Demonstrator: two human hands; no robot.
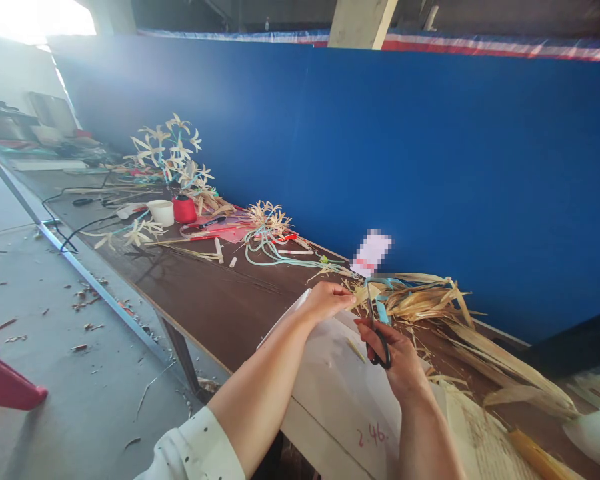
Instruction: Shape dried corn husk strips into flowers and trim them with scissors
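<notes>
My left hand point(327, 299) is closed in a pinch on a piece of dried straw husk point(367, 292) with a light blue strip running through it. My right hand point(399, 359) grips black-handled scissors point(377, 329), fingers through the loops, blades pointing up at the husk just right of my left fingers. Both hands hover over a white board point(337, 387) lying on the brown workbench point(215, 300). A heap of dried husks point(430, 300) lies just behind and to the right of my hands.
Farther left on the bench stand straw flowers point(167, 150), a red thread spool point(184, 209), a white cup point(161, 212), blue cords point(267, 250) and black cables point(77, 230). A blue wall panel point(455, 167) backs the bench. Scraps litter the grey floor point(80, 373).
</notes>
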